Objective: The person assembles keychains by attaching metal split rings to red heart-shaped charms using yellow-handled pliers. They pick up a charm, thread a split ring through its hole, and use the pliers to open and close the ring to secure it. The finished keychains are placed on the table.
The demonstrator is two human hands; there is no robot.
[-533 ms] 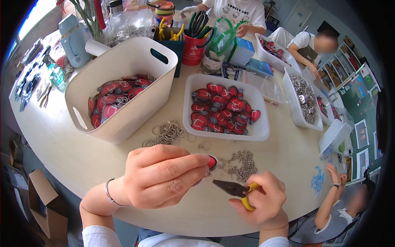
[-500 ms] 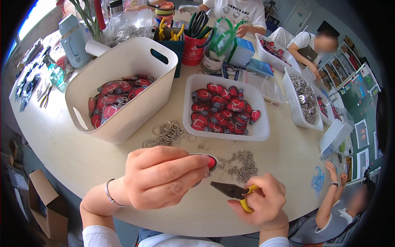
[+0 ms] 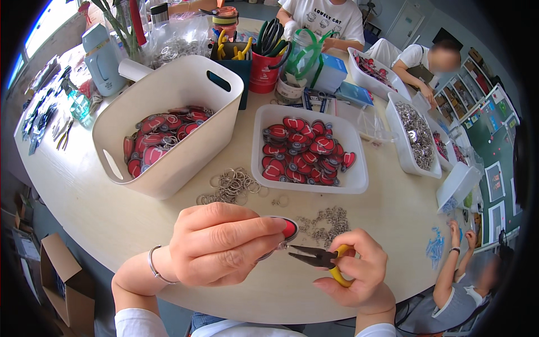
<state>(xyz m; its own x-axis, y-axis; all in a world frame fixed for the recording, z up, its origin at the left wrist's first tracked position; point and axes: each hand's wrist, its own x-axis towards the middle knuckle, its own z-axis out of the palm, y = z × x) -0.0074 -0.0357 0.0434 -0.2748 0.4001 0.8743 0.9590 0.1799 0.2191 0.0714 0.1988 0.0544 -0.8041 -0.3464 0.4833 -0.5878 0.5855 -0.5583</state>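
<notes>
My left hand is closed on a red keychain charm with a dark rim, mostly covered by my fingers. In my right hand are yellow-handled pliers, their jaws slightly parted. The jaw tips sit just beside a small metal bit at the charm's edge; whether they touch it I cannot tell. Beyond my hands lie a pile of small metal links and a heap of split rings. A white tray of similar red charms stands behind them.
A deep white bin with more red charms stands at left. Behind are a red pot of tools, a blue bottle and a spray bottle. To the right stands a tub of metal parts. Other people work around the table.
The pliers' jaws have parted and come up beside the charm's edge. My left hand, still gripping the charm, has shifted slightly right and down.
</notes>
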